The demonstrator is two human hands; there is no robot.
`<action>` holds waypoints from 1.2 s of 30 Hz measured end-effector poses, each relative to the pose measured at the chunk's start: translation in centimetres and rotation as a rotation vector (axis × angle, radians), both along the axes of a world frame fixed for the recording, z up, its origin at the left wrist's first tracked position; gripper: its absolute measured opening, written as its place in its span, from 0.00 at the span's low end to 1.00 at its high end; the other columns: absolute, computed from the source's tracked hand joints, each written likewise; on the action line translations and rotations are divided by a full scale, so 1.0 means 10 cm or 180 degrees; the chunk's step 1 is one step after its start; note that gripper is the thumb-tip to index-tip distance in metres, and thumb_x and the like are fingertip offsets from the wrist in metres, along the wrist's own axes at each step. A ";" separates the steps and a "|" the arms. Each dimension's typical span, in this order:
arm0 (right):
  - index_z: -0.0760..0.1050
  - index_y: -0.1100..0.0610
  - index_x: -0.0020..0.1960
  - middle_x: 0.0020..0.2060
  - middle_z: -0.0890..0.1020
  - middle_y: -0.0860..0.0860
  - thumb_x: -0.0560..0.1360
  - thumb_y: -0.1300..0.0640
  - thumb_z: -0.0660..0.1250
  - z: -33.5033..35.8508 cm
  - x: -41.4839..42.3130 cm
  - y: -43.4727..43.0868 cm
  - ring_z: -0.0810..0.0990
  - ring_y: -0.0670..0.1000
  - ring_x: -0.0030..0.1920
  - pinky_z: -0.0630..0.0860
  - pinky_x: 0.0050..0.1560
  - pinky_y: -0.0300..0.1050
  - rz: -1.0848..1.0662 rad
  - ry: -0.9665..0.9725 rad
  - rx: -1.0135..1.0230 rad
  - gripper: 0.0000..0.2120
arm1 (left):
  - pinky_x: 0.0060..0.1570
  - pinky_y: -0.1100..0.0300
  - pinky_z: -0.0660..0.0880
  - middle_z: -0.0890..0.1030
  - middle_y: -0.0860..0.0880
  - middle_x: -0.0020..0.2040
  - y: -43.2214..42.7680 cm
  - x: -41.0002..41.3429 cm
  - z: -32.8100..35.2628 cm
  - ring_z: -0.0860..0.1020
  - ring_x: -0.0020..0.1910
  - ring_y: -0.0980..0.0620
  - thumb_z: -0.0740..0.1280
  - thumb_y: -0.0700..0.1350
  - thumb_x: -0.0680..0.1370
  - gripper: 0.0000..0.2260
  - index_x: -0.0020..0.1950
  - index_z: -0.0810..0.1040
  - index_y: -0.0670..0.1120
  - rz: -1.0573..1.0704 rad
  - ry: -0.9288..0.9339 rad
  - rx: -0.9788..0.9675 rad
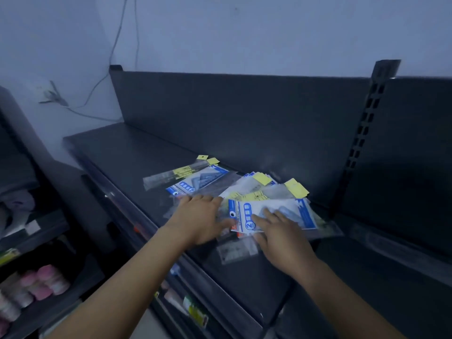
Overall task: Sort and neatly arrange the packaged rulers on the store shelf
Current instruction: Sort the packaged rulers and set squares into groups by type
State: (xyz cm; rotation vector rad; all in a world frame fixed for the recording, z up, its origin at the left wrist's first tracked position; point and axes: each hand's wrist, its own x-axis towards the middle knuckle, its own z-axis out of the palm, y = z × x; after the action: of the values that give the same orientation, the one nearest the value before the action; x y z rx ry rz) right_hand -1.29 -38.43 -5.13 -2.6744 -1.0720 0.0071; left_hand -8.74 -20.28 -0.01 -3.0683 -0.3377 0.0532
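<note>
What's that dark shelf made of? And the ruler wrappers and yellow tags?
The shelf looks like painted metal: dark, matte, thin-edged, with a slotted upright beside it. The ruler wrappers seem thin clear plastic: they shine and show what's inside. The yellow tags look like paper or thin card, flat and dull, though that's uncertain.

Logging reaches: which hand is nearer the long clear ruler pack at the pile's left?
Left. The left hand lies in front of the long clear ruler pack, slightly right; the right hand rests on a blue-and-white pack farther right.
</note>
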 end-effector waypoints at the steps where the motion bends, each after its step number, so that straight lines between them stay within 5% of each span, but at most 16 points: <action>1: 0.55 0.45 0.76 0.77 0.53 0.49 0.82 0.48 0.52 -0.02 0.04 0.06 0.51 0.52 0.77 0.55 0.74 0.50 0.0007 -0.0057 -0.0069 0.23 | 0.68 0.49 0.58 0.69 0.47 0.72 0.04 0.12 -0.03 0.65 0.71 0.46 0.53 0.66 0.78 0.30 0.73 0.64 0.48 -0.0089 -0.0028 -0.0053; 4: 0.55 0.44 0.76 0.77 0.53 0.48 0.82 0.47 0.49 -0.04 0.09 0.27 0.51 0.52 0.76 0.56 0.70 0.52 -0.0033 -0.0131 -0.0112 0.22 | 0.67 0.51 0.59 0.69 0.48 0.72 0.15 0.47 -0.10 0.66 0.70 0.47 0.53 0.62 0.80 0.26 0.73 0.65 0.49 -0.0367 -0.0191 -0.0183; 7: 0.69 0.46 0.68 0.71 0.67 0.46 0.81 0.48 0.52 0.03 0.16 0.45 0.64 0.54 0.70 0.64 0.64 0.51 -0.0115 -0.0133 0.0290 0.17 | 0.69 0.52 0.55 0.62 0.47 0.75 0.26 0.80 -0.11 0.60 0.73 0.48 0.56 0.61 0.80 0.25 0.74 0.65 0.52 -0.0746 -0.0574 -0.0248; 11: 0.78 0.53 0.59 0.63 0.76 0.47 0.79 0.53 0.60 0.09 0.26 0.38 0.71 0.51 0.63 0.69 0.60 0.45 -0.1179 0.0009 0.1296 0.12 | 0.51 0.57 0.69 0.77 0.53 0.56 0.37 1.11 -0.06 0.75 0.55 0.51 0.67 0.67 0.71 0.26 0.62 0.75 0.53 -0.1409 -0.0444 -0.0909; 14: 0.71 0.54 0.66 0.63 0.75 0.52 0.78 0.50 0.62 0.11 0.28 0.30 0.70 0.54 0.63 0.67 0.59 0.46 -0.2158 0.0143 0.1096 0.18 | 0.44 0.56 0.74 0.77 0.56 0.46 0.45 1.27 -0.08 0.76 0.44 0.54 0.73 0.66 0.66 0.23 0.53 0.75 0.54 -0.1793 0.0062 -0.1182; 18: 0.70 0.56 0.65 0.60 0.75 0.55 0.72 0.39 0.66 0.11 0.26 0.41 0.70 0.57 0.61 0.67 0.56 0.47 -0.2822 0.0344 0.0499 0.29 | 0.35 0.60 0.70 0.76 0.57 0.38 0.46 1.47 -0.14 0.75 0.37 0.59 0.70 0.64 0.71 0.17 0.47 0.76 0.51 -0.1755 0.0007 -0.1729; 21: 0.67 0.57 0.69 0.64 0.73 0.54 0.66 0.42 0.75 0.17 0.28 0.42 0.71 0.55 0.64 0.69 0.58 0.45 -0.3026 0.0798 0.1008 0.38 | 0.34 0.58 0.72 0.79 0.52 0.35 0.36 1.59 -0.17 0.78 0.35 0.51 0.71 0.59 0.71 0.16 0.39 0.77 0.47 -0.1598 -0.0202 -0.1780; 24: 0.65 0.58 0.71 0.64 0.73 0.53 0.60 0.47 0.80 0.28 0.32 0.38 0.73 0.54 0.63 0.71 0.59 0.45 -0.3206 0.1282 0.1141 0.45 | 0.24 0.61 0.63 0.77 0.47 0.32 0.26 1.67 -0.15 0.75 0.30 0.54 0.74 0.62 0.67 0.21 0.33 0.74 0.45 -0.1429 -0.0166 -0.1397; 27: 0.69 0.59 0.66 0.62 0.75 0.53 0.59 0.49 0.81 0.35 0.35 0.33 0.74 0.54 0.61 0.72 0.60 0.47 -0.3303 0.1499 0.0921 0.40 | 0.24 0.61 0.60 0.71 0.53 0.29 0.25 1.78 -0.14 0.69 0.28 0.57 0.76 0.63 0.63 0.24 0.31 0.68 0.48 -0.1232 0.0073 -0.1308; 31: 0.75 0.58 0.55 0.54 0.79 0.51 0.59 0.50 0.81 0.38 0.41 0.28 0.77 0.53 0.55 0.74 0.56 0.46 -0.3185 0.1768 0.0767 0.29 | 0.29 0.59 0.66 0.74 0.51 0.30 0.34 1.90 -0.09 0.72 0.30 0.54 0.76 0.60 0.66 0.21 0.33 0.71 0.46 -0.1064 0.0515 -0.1562; 36: 0.78 0.55 0.39 0.39 0.80 0.49 0.63 0.52 0.79 0.37 0.41 0.20 0.78 0.51 0.45 0.71 0.47 0.42 -0.2911 0.1589 0.1050 0.13 | 0.30 0.63 0.66 0.74 0.48 0.28 0.53 1.90 0.05 0.70 0.25 0.53 0.73 0.45 0.72 0.14 0.31 0.74 0.42 -0.1065 0.0626 -0.2561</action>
State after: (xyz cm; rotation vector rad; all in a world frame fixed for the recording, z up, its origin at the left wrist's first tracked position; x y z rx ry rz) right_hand 2.76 -36.48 -1.39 -2.4054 0.2997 0.2760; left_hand 10.25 -14.98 0.48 -3.7945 0.2934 0.6094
